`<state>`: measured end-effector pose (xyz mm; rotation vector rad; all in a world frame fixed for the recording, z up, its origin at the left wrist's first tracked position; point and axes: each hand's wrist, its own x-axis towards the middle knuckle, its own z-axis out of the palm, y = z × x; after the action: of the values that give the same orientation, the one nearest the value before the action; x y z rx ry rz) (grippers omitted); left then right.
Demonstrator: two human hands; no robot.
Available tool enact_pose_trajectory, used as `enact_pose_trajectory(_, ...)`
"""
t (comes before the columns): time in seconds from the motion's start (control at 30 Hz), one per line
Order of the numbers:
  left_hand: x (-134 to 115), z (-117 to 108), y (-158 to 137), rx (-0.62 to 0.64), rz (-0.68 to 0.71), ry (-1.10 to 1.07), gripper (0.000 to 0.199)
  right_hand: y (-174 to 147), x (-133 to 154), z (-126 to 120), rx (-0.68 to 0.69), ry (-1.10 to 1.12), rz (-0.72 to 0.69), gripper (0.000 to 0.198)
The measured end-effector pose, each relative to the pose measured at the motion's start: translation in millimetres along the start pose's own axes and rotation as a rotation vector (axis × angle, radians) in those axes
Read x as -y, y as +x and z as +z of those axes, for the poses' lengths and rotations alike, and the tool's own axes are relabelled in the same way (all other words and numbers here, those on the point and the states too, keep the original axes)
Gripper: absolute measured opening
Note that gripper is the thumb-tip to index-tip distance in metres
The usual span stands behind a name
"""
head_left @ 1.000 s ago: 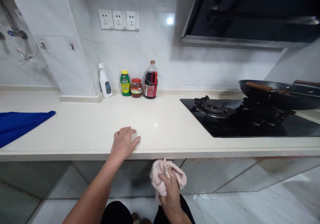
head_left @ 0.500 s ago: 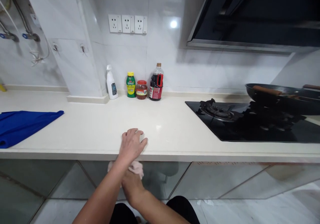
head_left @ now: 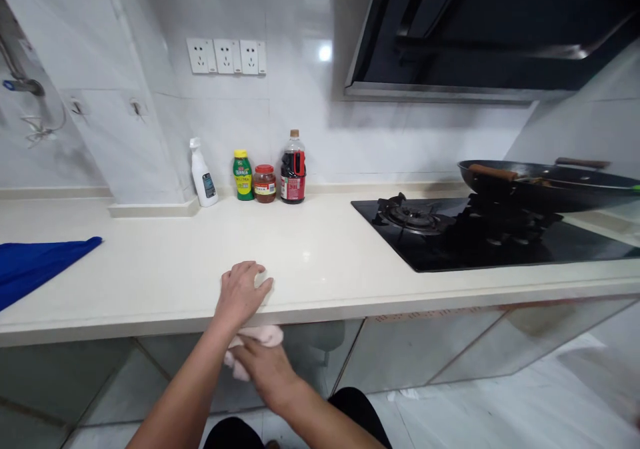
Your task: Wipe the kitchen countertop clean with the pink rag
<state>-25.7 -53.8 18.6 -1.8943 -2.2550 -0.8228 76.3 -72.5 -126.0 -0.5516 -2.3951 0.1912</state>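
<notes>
My left hand [head_left: 242, 293] rests on the cream countertop [head_left: 320, 249] near its front edge. Its fingers are slightly bent, the thumb stands apart, and nothing is in it. Below the edge, my right hand [head_left: 270, 370] presses a pale pink cloth [head_left: 265, 335] against the glossy grey cabinet door [head_left: 313, 369]. The cloth is bunched around the fingers, and my left forearm hides part of it.
Against the back wall stand a white spray bottle [head_left: 203, 179], a green bottle [head_left: 243, 177], a red-lidded jar [head_left: 265, 185] and a dark sauce bottle [head_left: 293, 172]. A blue cloth [head_left: 40, 265] lies left. Right is a black gas hob [head_left: 450, 249] with a wok [head_left: 540, 192].
The view has turned to the right, so the countertop things sit farther left. My right hand's fingers and the pink cloth have shifted slightly; my left hand stays on the countertop.
</notes>
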Motion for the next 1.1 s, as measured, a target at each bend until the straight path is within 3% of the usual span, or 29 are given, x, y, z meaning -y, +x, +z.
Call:
enact_pose_trajectory(0.17, 1, 1, 1, 0.02, 0.004, 0.035, 0.031, -77, -73, -54, -0.075, -0.21, 0.077, 0.038)
enact_pose_trajectory(0.4, 2, 1, 5, 0.041, -0.004, 0.066, 0.035, -159, -167, -102, -0.268, -0.479, 0.298, 0.043)
enact_pose_trajectory(0.53, 4, 2, 6, 0.038, -0.019, 0.074, 0.036, -179, -198, -127, -0.311, -0.488, 0.332, 0.038)
enact_pose_trajectory(0.73, 7, 3, 8, 0.043, -0.011, 0.083, 0.04, -199, -227, -157, -0.232, -0.485, 0.374, 0.043)
enact_pose_trajectory(0.87, 8, 5, 9, 0.041, -0.007, 0.092, 0.045, -222, -258, -186, -0.352, -0.399, 0.497, 0.053)
enact_pose_trajectory(1.1, 3, 3, 11, 0.053, -0.024, 0.103, 0.047, -245, -301, -226, -0.515, -0.269, 0.678, 0.045)
